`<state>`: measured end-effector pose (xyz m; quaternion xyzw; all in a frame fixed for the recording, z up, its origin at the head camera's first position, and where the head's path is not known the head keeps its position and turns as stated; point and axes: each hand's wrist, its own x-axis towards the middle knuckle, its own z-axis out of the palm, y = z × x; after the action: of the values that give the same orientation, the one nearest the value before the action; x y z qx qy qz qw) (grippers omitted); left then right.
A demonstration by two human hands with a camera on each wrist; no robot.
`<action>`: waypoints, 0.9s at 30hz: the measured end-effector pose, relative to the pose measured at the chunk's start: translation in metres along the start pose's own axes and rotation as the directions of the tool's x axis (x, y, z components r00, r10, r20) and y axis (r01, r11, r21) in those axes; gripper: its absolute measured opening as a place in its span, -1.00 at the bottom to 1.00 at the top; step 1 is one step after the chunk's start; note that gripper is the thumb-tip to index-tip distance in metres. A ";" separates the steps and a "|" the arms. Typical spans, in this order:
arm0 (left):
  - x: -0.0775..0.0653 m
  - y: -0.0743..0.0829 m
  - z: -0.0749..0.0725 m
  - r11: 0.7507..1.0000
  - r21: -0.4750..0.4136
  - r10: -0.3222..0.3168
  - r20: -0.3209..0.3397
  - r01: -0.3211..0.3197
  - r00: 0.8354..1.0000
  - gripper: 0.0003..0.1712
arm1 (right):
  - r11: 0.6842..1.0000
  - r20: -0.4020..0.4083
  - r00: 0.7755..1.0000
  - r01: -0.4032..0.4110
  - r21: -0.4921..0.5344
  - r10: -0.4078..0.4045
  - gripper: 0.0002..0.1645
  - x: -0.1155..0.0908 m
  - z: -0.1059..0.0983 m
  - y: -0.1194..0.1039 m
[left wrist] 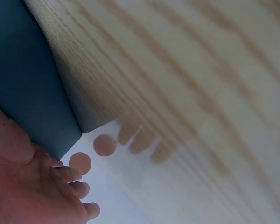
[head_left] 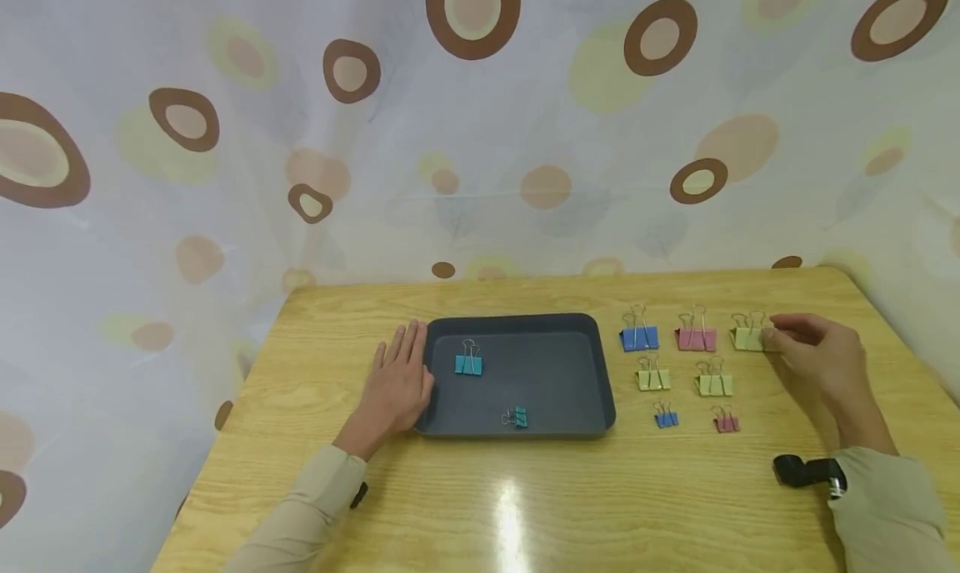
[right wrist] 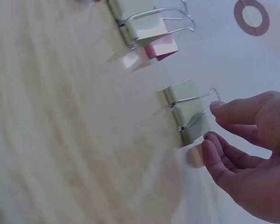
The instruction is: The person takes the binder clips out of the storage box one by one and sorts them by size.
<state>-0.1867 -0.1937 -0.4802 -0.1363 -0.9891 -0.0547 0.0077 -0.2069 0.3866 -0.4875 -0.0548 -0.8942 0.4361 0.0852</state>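
The left hand (head_left: 397, 385) lies with straight fingers against the left side of the dark grey tray (head_left: 607, 389); the left wrist view shows the palm beside the tray wall (left wrist: 32, 84). In the tray are a teal binder clip (head_left: 468, 365) and a smaller teal binder clip (head_left: 520, 418). The right hand (head_left: 825, 358) is at the right end of a large yellow-green binder clip (head_left: 747, 339). In the right wrist view, thumb and fingers are apart beside that clip (right wrist: 189, 107), the thumb near its wire handle; whether they touch it is unclear.
Left of that clip stand a large blue clip (head_left: 639, 339) and a large pink clip (head_left: 697, 339). Nearer are two medium yellow-green clips, one left (head_left: 654, 379) and one right (head_left: 715, 384), then a small blue clip (head_left: 666, 419) and a small pink clip (head_left: 726, 424). A patterned curtain (head_left: 510, 223) hangs behind the table.
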 end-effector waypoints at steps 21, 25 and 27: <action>0.000 0.000 -0.002 1.000 0.010 -0.008 0.032 0.008 0.999 -0.24 | 0.963 -0.049 0.990 0.142 0.227 -0.135 -0.57 -0.016 0.025 -0.066; 0.000 0.001 -0.001 1.000 0.008 -0.004 0.023 0.004 1.000 -0.25 | 0.950 -0.024 0.982 0.188 0.247 -0.188 -0.66 -0.021 0.035 -0.078; 0.000 0.001 0.000 1.000 0.008 -0.001 0.021 0.001 1.000 -0.25 | 0.947 -0.016 0.975 0.217 0.239 -0.220 -0.68 -0.024 0.042 -0.084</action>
<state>-0.1865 -0.1927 -0.4802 -0.1364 -0.9894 -0.0493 -0.0021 -0.1936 0.2989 -0.4489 0.0576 -0.8362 0.5287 0.1341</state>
